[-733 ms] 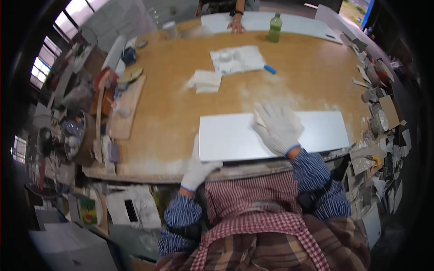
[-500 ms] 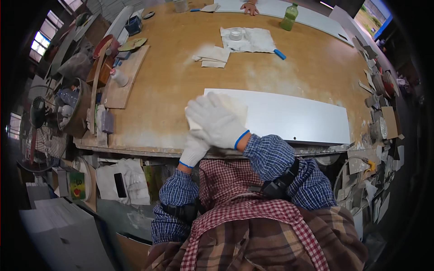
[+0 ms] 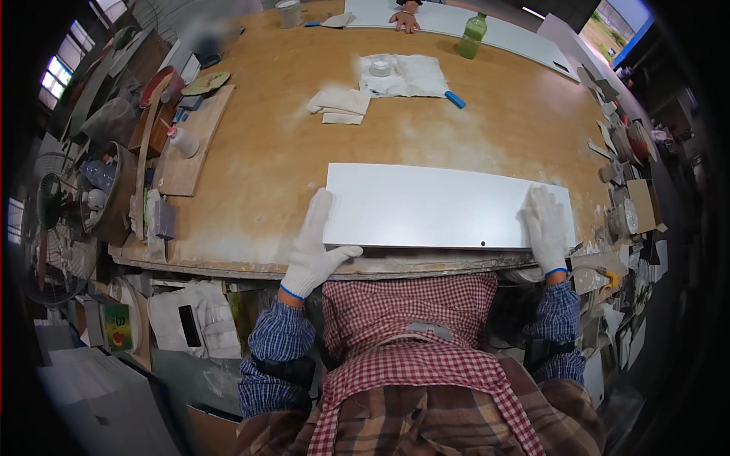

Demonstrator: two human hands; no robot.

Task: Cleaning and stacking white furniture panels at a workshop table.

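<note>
A white rectangular panel (image 3: 433, 205) with a small dark hole near its front edge lies along the near side of the table. Both my hands wear white knitted gloves with blue cuffs. My left hand (image 3: 313, 247) touches the panel's left end, its fingers stretched along that edge and the thumb spread along the front. Over the right end rests my right hand (image 3: 547, 228), its fingers extended away from me. Neither hand is wrapped round anything else.
Folded cloths (image 3: 342, 105), a white sheet (image 3: 414, 76), a blue marker-like stick (image 3: 455, 99) and a green bottle (image 3: 471, 36) stand or lie farther back. A second panel (image 3: 502, 38) has another person's hand (image 3: 405, 21) near it. At left are a wooden board (image 3: 199, 144) and bucket (image 3: 114, 205).
My hands have parted from the panel's left end, one now at each end. The pale cloth under them has left the panel; a blurred pale shape now shows at the upper left.
</note>
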